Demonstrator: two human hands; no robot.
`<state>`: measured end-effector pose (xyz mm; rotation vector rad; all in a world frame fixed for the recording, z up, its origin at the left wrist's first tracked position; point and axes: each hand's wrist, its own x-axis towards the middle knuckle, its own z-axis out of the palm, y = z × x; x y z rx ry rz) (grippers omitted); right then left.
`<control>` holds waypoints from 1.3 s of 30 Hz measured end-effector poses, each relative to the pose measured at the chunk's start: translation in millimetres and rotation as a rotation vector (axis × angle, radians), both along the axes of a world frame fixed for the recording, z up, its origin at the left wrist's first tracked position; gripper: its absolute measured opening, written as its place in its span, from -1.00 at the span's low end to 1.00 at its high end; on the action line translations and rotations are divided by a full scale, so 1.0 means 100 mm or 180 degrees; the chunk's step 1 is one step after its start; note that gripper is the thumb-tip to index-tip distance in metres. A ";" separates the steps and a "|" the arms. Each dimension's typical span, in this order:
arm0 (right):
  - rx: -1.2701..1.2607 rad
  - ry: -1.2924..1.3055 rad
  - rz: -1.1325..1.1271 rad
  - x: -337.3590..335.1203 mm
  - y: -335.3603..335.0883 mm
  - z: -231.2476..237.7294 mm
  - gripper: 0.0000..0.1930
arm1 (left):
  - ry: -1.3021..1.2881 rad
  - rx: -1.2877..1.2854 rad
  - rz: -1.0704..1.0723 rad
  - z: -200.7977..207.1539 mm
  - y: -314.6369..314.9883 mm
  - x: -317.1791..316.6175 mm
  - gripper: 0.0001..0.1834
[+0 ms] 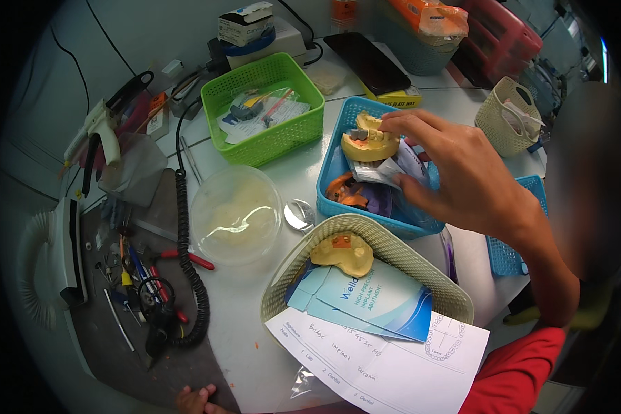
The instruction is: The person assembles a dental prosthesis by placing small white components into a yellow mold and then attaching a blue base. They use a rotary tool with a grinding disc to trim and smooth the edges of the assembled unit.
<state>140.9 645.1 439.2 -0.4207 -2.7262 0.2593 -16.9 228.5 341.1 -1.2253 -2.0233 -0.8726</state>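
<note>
One left hand (195, 401) at the lower edge, partly in view, its grip impossible to tell; one white paper form (386, 362) across the near side of a cream basket (280, 284), which contains blue leaflets (393, 314) and a plain yellow model (346, 257). One right hand (470, 169) over a blue basket (326, 172), thumb and forefinger apart, forefinger tip at the toothed yellow model (367, 149) atop packets, firm hold or mere touch not tellable; farther off, one green basket (286, 143) and one black phone (367, 62).
</note>
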 end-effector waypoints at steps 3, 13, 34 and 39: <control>0.0016 0.0074 0.0115 0.00 0.07 0.00 -0.65 | -0.0133 0.0144 0.0216 -0.02 0.03 0.08 -0.71; 0.0084 -0.0008 0.0098 0.10 0.25 -0.02 -0.63 | -0.0465 0.0371 0.0195 -0.21 -0.15 0.06 -0.70; 0.0310 -0.0075 -0.0160 0.16 0.23 0.20 -0.59 | -0.0881 -0.0186 0.0306 -0.72 -1.09 -0.16 -0.67; 0.0520 0.0194 -0.0405 0.34 0.18 0.28 -0.88 | -0.0108 -0.0072 0.0046 -0.20 -0.33 -0.03 -0.74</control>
